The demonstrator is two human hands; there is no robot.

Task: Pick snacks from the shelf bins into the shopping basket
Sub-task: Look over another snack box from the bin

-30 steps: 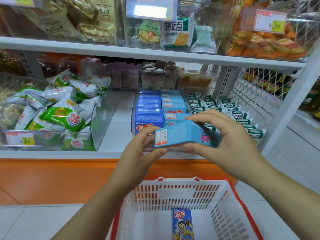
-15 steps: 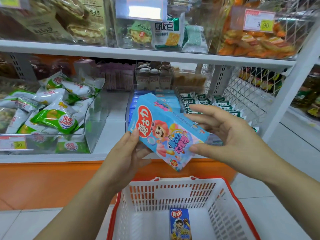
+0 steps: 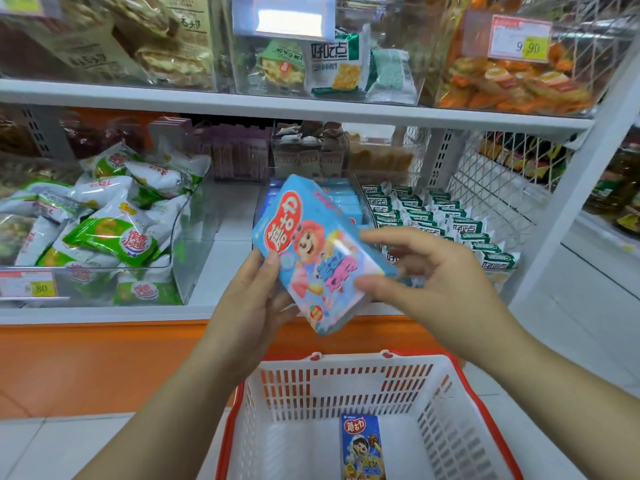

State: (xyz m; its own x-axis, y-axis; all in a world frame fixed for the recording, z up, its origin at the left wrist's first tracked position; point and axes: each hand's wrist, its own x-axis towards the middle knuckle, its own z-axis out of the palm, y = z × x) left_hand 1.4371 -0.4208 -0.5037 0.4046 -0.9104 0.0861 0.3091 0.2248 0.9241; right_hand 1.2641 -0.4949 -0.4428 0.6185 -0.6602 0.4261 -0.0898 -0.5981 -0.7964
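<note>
Price tag (image 3: pixel 521 38): we read 9.90, upper right.
Orange panel (image 3: pixel 86 362): we see it running low, left to right.
Floor (image 3: pixel 588 306): pale tiles.

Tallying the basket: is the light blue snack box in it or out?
Out. Left hand and right hand hold the light blue snack box above the basket; only a dark blue box lies inside.

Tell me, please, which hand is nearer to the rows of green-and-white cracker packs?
Right. The right hand hangs just in front of the cracker packs, pinching the light blue box; the left hand grips the box's other side, farther left.
</note>
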